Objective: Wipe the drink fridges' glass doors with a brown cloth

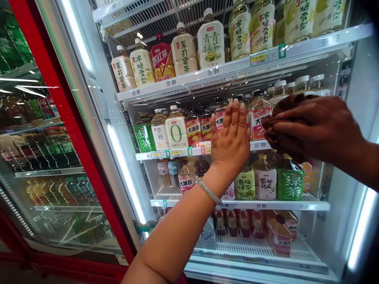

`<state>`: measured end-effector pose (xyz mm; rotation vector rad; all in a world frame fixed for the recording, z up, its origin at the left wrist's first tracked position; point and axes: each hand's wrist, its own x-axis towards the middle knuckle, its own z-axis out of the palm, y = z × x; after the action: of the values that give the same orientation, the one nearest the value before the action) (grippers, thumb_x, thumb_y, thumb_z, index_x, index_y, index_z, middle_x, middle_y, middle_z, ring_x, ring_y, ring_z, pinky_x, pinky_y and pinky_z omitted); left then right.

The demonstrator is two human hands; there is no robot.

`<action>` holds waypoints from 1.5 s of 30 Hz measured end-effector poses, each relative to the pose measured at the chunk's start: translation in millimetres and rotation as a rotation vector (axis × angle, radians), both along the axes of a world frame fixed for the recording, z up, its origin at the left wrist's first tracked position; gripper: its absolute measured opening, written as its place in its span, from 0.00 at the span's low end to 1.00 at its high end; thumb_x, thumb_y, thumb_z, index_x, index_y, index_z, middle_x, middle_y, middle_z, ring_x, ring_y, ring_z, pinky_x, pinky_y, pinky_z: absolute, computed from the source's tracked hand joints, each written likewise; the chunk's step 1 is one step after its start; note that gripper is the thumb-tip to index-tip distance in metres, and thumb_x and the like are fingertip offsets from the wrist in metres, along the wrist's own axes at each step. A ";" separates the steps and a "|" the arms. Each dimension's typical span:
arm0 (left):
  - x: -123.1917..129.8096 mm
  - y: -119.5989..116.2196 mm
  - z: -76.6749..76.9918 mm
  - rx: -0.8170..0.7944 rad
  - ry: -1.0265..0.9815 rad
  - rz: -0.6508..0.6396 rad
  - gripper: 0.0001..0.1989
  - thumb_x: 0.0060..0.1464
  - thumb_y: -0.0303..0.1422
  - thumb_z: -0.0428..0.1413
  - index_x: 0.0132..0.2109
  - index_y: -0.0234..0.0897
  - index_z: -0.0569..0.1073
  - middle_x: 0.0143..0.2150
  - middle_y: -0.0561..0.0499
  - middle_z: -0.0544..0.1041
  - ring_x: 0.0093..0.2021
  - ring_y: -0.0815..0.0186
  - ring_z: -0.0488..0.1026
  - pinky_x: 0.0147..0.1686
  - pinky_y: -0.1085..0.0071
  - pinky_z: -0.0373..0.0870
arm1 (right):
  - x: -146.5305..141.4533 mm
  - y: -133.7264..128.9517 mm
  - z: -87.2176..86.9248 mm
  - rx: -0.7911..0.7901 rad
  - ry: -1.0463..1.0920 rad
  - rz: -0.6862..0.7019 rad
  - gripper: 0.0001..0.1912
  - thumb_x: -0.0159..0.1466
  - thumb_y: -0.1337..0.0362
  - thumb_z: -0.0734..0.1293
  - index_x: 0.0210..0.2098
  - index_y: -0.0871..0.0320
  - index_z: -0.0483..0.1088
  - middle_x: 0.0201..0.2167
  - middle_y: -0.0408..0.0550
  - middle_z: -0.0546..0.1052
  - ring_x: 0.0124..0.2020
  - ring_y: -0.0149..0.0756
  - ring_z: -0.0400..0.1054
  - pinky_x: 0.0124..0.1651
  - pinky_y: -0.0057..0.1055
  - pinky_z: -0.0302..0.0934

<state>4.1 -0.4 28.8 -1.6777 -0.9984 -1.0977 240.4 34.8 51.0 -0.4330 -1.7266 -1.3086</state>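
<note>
Bottled teas [177, 132] on white shelves [287, 205]

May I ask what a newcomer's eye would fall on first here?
First, the left hand, held flat in mid-picture, a pale bangle on its wrist. Then the right hand, at right, gripping a dark crumpled item. Behind both, drink bottles line the lit shelves.

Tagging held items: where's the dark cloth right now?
In the head view, right of centre: the dark cloth is bunched in the right hand, just right of a pink-labelled bottle.
</note>
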 end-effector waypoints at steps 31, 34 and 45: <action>34.3 7.0 -4.0 -0.009 0.089 0.143 0.31 0.71 0.27 0.34 0.78 0.31 0.45 0.81 0.49 0.42 0.80 0.65 0.29 0.78 0.49 0.28 | 31.7 2.0 -2.3 -0.055 -0.046 0.078 0.11 0.61 0.50 0.75 0.41 0.46 0.79 0.45 0.42 0.81 0.47 0.36 0.73 0.49 0.37 0.65; 39.3 7.8 -2.8 -0.027 0.089 0.134 0.31 0.71 0.29 0.35 0.78 0.32 0.44 0.81 0.50 0.42 0.80 0.65 0.29 0.79 0.51 0.29 | 31.4 -0.3 26.6 -0.130 0.110 0.028 0.17 0.63 0.48 0.72 0.41 0.54 0.79 0.44 0.48 0.81 0.45 0.36 0.74 0.46 0.36 0.64; 40.1 -5.5 3.0 -0.078 0.121 0.183 0.30 0.73 0.32 0.32 0.78 0.42 0.46 0.81 0.49 0.44 0.80 0.62 0.33 0.77 0.46 0.27 | 33.5 3.5 -9.0 -0.121 -0.055 0.070 0.11 0.61 0.49 0.75 0.40 0.44 0.81 0.47 0.41 0.82 0.51 0.39 0.73 0.55 0.41 0.65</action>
<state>44.2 -5.9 31.8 -1.6572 -1.1041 -0.8383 273.9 38.3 42.0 -0.4055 -1.8568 -1.1803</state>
